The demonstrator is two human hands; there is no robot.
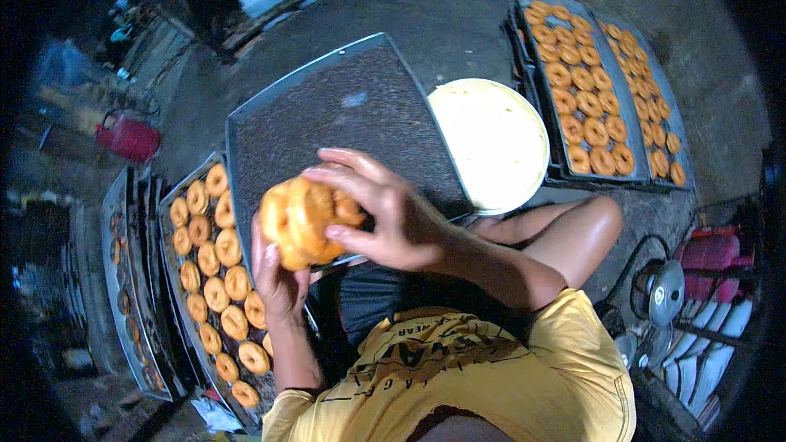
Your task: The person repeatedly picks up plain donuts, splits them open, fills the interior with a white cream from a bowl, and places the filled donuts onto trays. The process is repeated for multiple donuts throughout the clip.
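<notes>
Between both hands is a bunch of several golden ring doughnuts (301, 221), pressed together above the near edge of a metal tray of dark chocolate-like sprinkles (344, 110). My left hand (279, 285) supports the bunch from its left and lower side. My right hand (384, 215) grips its right side, thumb low and fingers over the top. Just right of the sprinkle tray, partly behind its edge, is a round tub of pale cream (491, 147). On my left lies a tray of loose ring doughnuts (215, 291), partly hidden by my left forearm.
Trays of doughnuts (589, 92) stand on the floor at the far right, with another doughnut tray (645, 98) beside them. More trays (138, 294) are at far left, near a red container (129, 135). A metal pot lid (666, 291) lies at right behind my knee.
</notes>
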